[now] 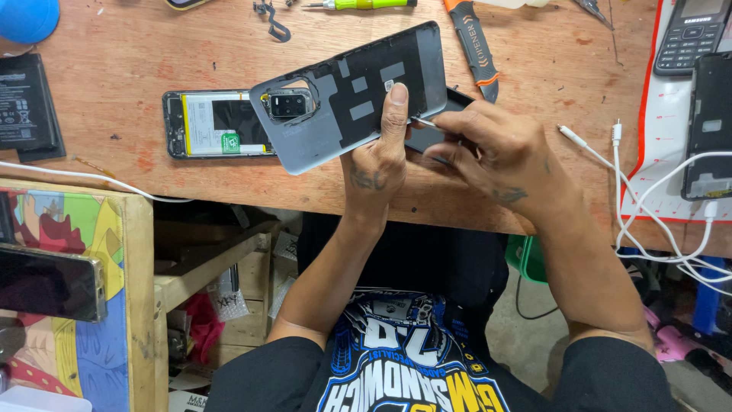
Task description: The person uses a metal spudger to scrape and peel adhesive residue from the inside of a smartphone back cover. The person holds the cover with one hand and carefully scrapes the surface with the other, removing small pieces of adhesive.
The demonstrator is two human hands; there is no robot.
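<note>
Stickers first: opened phone [217,123] lying flat on the wooden bench [137,69] has a white label panel edged yellow over its battery, with a small green square sticker at the lower corner. Grey back cover [354,91] shows pale rectangular adhesive pads on its dark inner face. Left hand [377,156] grips that cover from below, thumb pressed on the inside, holding it just above the bench. Its long axis runs lower-left to upper-right, camera cutout at the left end. Right hand [496,149] is closed around thin metal tweezers [424,121], tip touching the cover's edge by the thumb.
</note>
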